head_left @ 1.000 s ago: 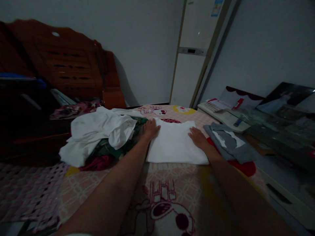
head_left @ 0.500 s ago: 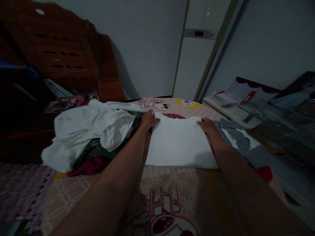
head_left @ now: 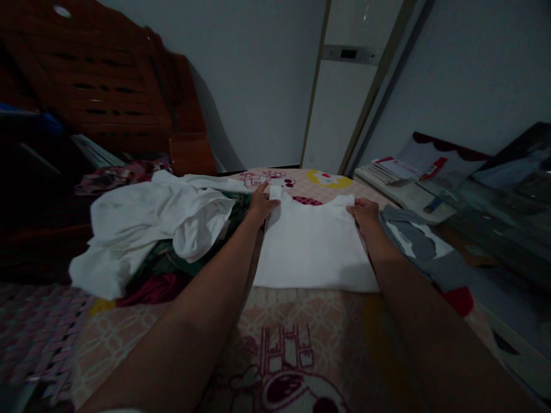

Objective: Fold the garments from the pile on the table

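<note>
A white shirt [head_left: 316,246] lies folded and flat on the patterned tablecloth [head_left: 314,312], its neckline on the far side. My left hand [head_left: 262,206] pinches the shirt's far left shoulder corner between thumb and fingers. At the far right shoulder corner, my right hand [head_left: 365,212] is closed on the cloth in the same way. Left of my left arm is a heap of clothes with a crumpled white garment [head_left: 142,223] on top and dark green cloth [head_left: 166,261] beneath it. To the right of my right hand lies a grey garment [head_left: 415,241] with a white print.
A wooden bench [head_left: 99,103] stands at the back left, and a tall white floor unit [head_left: 340,109] at the back wall. On the right, a stack of papers [head_left: 387,170] rests beside a glass surface [head_left: 486,212]. Red cloth [head_left: 460,301] shows under the grey garment.
The shirt's shoulder corners have been drawn slightly away from me and outward, so the neckline shows as a wider curve. Both hands keep their hold; the view has shifted a little.
</note>
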`<state>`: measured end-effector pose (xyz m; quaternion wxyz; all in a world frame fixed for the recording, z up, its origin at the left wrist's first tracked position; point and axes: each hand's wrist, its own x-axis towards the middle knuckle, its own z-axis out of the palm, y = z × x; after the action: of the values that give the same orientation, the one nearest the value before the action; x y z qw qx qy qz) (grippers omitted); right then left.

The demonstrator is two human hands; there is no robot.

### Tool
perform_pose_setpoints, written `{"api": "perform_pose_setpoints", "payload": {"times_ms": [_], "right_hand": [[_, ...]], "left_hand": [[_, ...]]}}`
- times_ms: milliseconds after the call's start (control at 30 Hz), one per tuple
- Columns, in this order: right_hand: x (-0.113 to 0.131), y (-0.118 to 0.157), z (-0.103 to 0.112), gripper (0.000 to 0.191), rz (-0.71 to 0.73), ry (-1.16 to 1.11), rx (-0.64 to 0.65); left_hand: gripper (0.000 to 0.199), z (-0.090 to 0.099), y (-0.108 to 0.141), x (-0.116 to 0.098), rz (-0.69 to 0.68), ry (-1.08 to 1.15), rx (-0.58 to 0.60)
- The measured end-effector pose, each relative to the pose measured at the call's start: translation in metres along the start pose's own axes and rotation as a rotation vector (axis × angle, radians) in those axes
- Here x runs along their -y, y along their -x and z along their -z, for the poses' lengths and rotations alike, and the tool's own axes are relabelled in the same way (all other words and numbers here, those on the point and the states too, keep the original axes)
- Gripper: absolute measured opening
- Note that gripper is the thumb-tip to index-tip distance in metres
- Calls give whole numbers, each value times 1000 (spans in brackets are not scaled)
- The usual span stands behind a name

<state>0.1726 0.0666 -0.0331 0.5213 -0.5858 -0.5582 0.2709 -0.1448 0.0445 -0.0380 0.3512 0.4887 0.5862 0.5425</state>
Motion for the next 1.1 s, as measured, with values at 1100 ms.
{"api": "perform_pose_setpoints", "payload": {"times_ms": [1100], "right_hand": [[29, 115, 79, 25, 100, -261, 104]], "left_hand": [[36, 60, 119, -34, -462, -223, 240]]}}
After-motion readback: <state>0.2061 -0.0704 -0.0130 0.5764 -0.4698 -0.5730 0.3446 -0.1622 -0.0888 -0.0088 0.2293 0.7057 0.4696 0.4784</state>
